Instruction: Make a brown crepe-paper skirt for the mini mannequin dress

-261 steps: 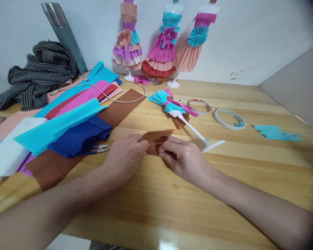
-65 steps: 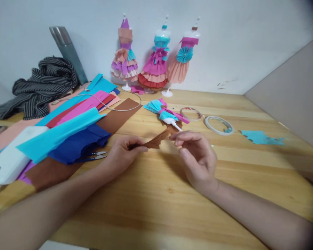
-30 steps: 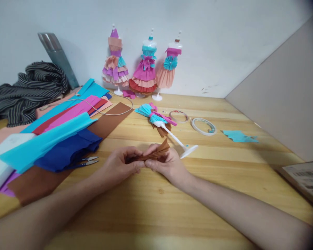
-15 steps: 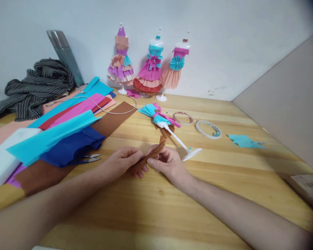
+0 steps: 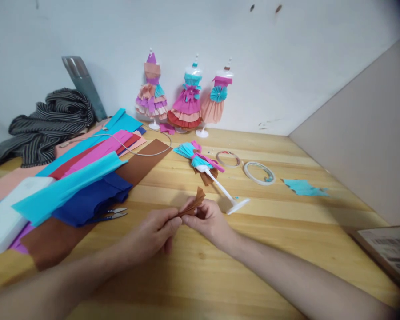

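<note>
A gathered piece of brown crepe paper (image 5: 195, 202) is pinched between my two hands above the wooden table. My left hand (image 5: 162, 226) closes on its lower end, hiding that part. Thumb and fingers of my right hand (image 5: 210, 222) grip it just beside, and its pleated end fans out above them. Just beyond lies a small white mannequin stand (image 5: 224, 186) on its side, dressed in a blue crepe paper dress (image 5: 186, 150) with a pink band (image 5: 210, 161) and some brown paper under it.
Three dressed mannequins (image 5: 186, 102) stand along the wall. Crepe paper sheets (image 5: 70, 186), thread snips (image 5: 115, 214), a white box (image 5: 10, 213), a striped cloth (image 5: 53, 120) and a bottle (image 5: 85, 84) fill the left. Tape rolls (image 5: 259, 181) and a blue scrap (image 5: 305, 187) lie right.
My left hand has drawn closer to the right and closed over the brown paper's lower end. The paper looks more tightly bunched. The whole view has shifted slightly.
</note>
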`<state>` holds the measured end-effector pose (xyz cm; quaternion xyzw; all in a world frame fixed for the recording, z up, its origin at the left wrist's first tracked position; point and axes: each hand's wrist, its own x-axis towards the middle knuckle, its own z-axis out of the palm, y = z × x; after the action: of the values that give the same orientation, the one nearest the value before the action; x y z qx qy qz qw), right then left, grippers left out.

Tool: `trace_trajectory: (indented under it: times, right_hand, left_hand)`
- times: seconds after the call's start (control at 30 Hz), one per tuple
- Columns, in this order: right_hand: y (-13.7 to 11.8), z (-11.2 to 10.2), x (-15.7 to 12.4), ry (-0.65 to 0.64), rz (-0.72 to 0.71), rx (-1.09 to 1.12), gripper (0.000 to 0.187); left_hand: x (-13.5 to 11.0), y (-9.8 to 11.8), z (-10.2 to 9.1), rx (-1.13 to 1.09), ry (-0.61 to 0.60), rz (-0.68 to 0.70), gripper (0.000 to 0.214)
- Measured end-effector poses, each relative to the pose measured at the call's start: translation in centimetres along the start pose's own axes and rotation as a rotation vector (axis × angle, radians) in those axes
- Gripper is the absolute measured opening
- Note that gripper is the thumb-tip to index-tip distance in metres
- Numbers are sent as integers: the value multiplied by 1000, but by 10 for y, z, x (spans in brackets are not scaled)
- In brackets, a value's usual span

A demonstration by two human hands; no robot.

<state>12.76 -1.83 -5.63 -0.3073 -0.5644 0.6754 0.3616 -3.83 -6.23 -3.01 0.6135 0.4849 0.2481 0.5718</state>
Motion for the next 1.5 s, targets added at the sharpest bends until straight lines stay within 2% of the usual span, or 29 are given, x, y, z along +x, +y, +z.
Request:
trace_trajectory:
  times: [0.13, 0.2, 0.23, 0.3, 0.37, 0.43, 0.5, 0.57, 0.67, 0.87, 1.13, 1.33, 1.5]
  right_hand:
    - [-8, 3, 0, -1, 16, -15, 26]
    - [-22, 3, -5, -15, 41, -144, 20]
    - [-33, 1, -8, -38, 45, -270, 16]
    - [-58, -7, -13, -78, -46, -691, 7]
    - [-82, -21, -13, 18, -124, -1026, 13]
    - [-96, -41, -5, 142, -35, -1255, 20]
    - [-99, -61, 8, 194, 190, -1396, 22]
    - [-94, -78, 20, 164, 259, -1376, 23]
    - [-84, -91, 30, 43, 299, -1263, 20]
    - [-73, -90, 29, -53, 382, -932, 16]
    - [-39, -66, 34, 47, 404, -551, 23]
    - [-22, -53, 28, 137, 403, -394, 29]
    - [-15, -43, 23, 209, 389, -265, 33]
  left_hand:
    - [6, -5, 1, -133, 72, -61, 41]
    - [9, -5, -2, -214, 123, -58, 44]
    - [11, -5, -3, -257, 156, -60, 45]
    - [12, -4, -4, -353, 212, -73, 45]
    - [14, -3, -5, -444, 248, -83, 43]
    - [17, -3, -3, -507, 298, -78, 42]
    - [20, -2, -2, -538, 360, -67, 41]
    - [25, -1, -1, -547, 415, -60, 41]
    - [32, 2, -1, -554, 480, -53, 42]
    - [50, 13, -11, -587, 609, -77, 44]
    - [93, 27, -26, -573, 699, -80, 36]
    - [111, 23, -18, -543, 678, -112, 29]
    - [118, 25, -9, -493, 662, -100, 33]
